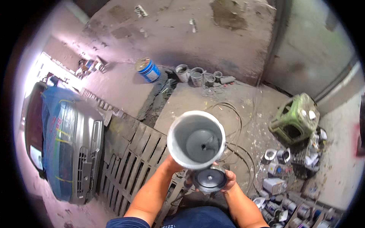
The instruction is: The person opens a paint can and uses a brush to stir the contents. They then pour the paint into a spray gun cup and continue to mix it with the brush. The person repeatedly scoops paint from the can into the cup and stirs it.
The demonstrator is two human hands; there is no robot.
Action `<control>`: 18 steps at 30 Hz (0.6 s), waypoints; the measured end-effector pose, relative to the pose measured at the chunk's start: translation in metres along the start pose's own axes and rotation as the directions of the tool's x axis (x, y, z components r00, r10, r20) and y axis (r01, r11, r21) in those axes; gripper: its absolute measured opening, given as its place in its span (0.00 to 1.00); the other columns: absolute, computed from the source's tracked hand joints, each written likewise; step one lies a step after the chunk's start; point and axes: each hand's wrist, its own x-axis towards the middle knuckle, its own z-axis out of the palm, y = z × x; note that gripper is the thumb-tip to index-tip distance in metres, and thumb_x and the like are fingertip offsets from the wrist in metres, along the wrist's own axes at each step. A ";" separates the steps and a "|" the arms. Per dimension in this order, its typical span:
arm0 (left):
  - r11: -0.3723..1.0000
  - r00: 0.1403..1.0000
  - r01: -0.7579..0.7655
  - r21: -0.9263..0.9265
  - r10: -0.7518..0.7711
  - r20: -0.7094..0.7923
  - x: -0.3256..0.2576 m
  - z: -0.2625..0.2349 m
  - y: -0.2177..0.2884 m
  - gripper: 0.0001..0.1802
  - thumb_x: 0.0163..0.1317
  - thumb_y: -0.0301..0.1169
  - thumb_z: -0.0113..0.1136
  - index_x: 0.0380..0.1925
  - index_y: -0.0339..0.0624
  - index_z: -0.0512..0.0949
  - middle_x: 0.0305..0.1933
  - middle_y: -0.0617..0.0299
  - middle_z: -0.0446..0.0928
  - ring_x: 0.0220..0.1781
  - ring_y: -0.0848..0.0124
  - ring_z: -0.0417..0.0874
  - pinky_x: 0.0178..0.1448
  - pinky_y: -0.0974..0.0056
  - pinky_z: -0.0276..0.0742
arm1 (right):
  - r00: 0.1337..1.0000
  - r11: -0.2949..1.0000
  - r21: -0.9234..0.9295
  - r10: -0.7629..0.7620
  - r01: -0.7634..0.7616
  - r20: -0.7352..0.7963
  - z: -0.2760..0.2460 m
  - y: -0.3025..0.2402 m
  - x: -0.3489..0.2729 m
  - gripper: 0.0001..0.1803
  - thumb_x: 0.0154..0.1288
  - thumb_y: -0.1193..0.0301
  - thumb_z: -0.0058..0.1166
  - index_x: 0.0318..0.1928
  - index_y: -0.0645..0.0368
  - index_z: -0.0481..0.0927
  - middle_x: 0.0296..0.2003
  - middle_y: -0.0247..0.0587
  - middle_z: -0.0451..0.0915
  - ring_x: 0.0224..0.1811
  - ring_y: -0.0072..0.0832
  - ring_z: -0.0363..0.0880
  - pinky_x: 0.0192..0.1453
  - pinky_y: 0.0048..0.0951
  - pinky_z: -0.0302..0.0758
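Note:
A pale grey cup, open at the top, is tipped toward me in front of my body. Its inner wall is coated grey, and a small dark hole shows at the bottom, as in a spray gun's paint cup. My left hand grips the cup from its lower left side, with the fingers hidden behind it. Just below the rim, my right hand holds a round dark lid by its right edge. A shiny metal part shows left of the lid, largely hidden.
Slatted pallets lie on the left, beside a car masked with blue film. A hose loops over the floor. A blue can and used paint cups stand ahead. Right are a green crate-like frame and several discarded cans.

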 end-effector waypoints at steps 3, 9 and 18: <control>0.967 0.930 0.241 -0.082 -0.254 -0.266 0.012 -0.027 0.000 0.21 0.64 0.32 0.55 0.56 0.38 0.70 0.43 0.63 0.75 0.44 0.75 0.74 0.47 0.67 0.72 | 0.998 0.993 0.116 -0.030 0.037 -0.062 -0.019 -0.025 0.045 0.42 0.55 0.47 0.57 0.66 0.50 0.60 0.62 0.57 0.63 0.63 0.55 0.66 0.60 0.63 0.69; 0.974 0.925 -0.051 -0.219 -0.036 -0.379 0.046 -0.086 0.002 0.40 0.65 0.65 0.34 0.63 0.44 0.63 0.47 0.62 0.72 0.47 0.71 0.73 0.50 0.64 0.72 | 1.000 0.993 0.120 0.020 -0.020 0.004 -0.036 -0.068 0.169 0.38 0.60 0.48 0.54 0.67 0.49 0.59 0.60 0.55 0.67 0.61 0.55 0.68 0.56 0.66 0.71; 0.899 0.962 -0.136 -0.416 0.020 -0.271 0.104 -0.236 0.058 0.62 0.43 0.77 0.47 0.72 0.52 0.47 0.47 0.71 0.72 0.37 0.76 0.76 0.40 0.68 0.74 | 0.986 0.992 0.069 0.117 -0.109 -0.116 -0.072 -0.074 0.379 0.37 0.62 0.42 0.47 0.66 0.47 0.64 0.61 0.60 0.66 0.59 0.58 0.69 0.55 0.60 0.72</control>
